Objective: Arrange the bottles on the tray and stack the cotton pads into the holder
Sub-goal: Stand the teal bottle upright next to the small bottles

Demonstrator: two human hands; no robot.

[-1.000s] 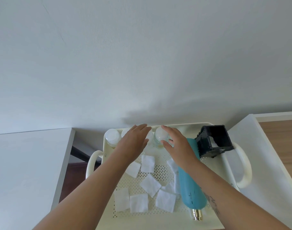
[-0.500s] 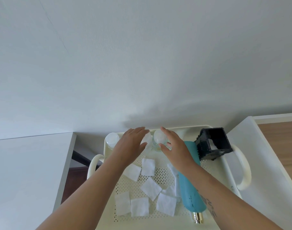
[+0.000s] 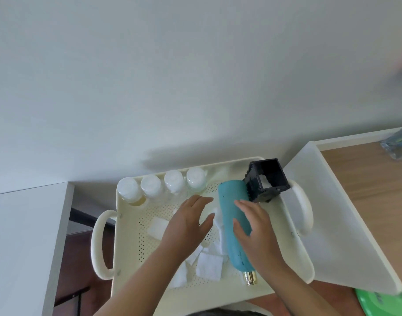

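Matt perforated cream plastic tray [image 3: 131, 247], matt teal bottle [image 3: 233, 215] with shiny gold metal cap [image 3: 249, 277], soft white cotton pads [image 3: 209, 266], black plastic holder [image 3: 267, 182], wood-grain worktop [image 3: 366, 190]

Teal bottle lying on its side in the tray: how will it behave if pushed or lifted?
The teal bottle is a smooth cylinder lying flat on the tray, so a sideways nudge would probably roll it. It looks rigid, unlikely to flex when gripped. Cotton pads touch its left side; rolling could drag them.

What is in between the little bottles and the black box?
Between the last little bottle and the black box lies the flat end of the blue bottle, which is on its side. The head view shows it.
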